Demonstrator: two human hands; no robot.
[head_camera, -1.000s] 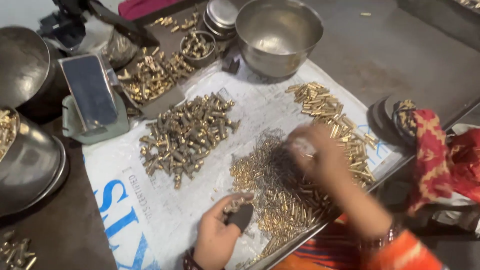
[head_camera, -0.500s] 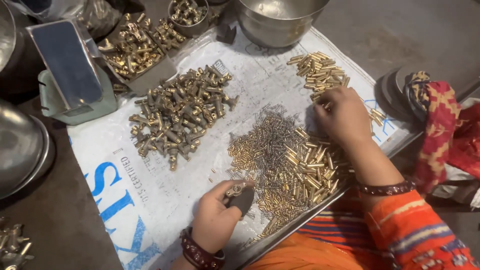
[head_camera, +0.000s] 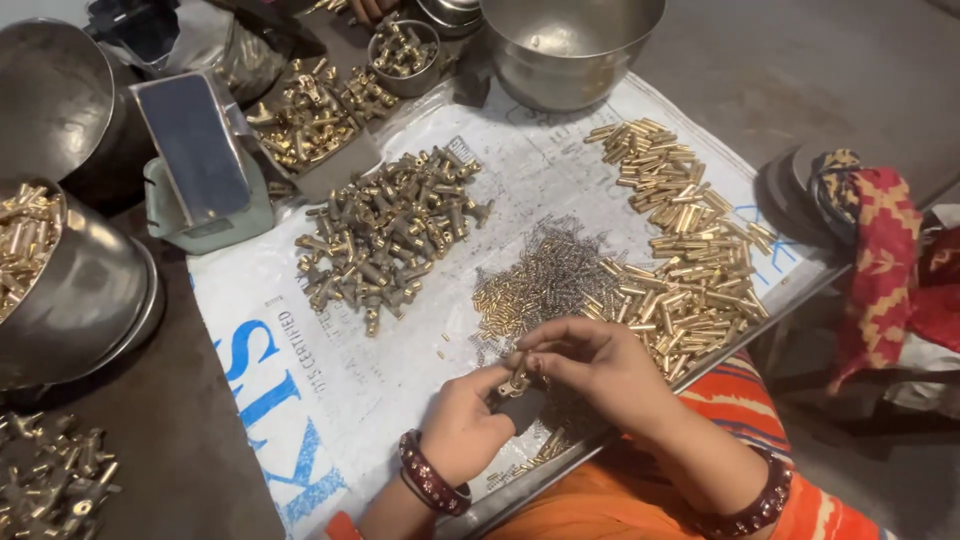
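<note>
Glossy brass tubes (head_camera: 690, 260) on matt woven-plastic sheet (head_camera: 330, 390).

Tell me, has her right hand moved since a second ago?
Yes. The right hand left the brass tube pile and came back to the left hand.

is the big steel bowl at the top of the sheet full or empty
Nearly empty. The steel bowl shows bare shiny metal inside, with only a few small specks near the bottom. Its far rim is cut off by the frame.

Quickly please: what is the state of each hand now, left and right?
Left hand: closed, holding a dark block with a small brass fitting on it.
Right hand: fingers pinched on the same brass fitting.
</note>
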